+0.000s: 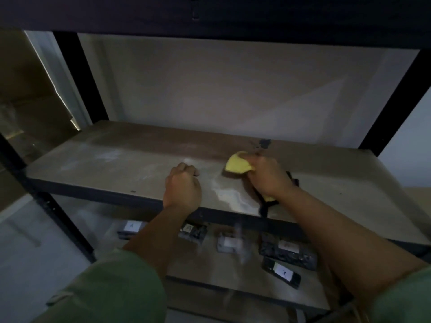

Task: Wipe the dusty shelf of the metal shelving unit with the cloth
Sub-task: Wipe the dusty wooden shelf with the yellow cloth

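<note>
Right hand (268, 177) grips yellow cloth (236, 166) on dusty shelf (116, 164). Left hand (183, 187), fingers curled, rests on shelf near front edge. Labelled dark packs (286, 250) on lower shelf (210, 266).

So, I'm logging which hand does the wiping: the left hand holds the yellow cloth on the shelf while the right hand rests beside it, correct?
Not quite: the hands are swapped. In the head view the right hand grips the yellow cloth on the shelf, while the left hand rests beside it with fingers curled, holding nothing.
</note>
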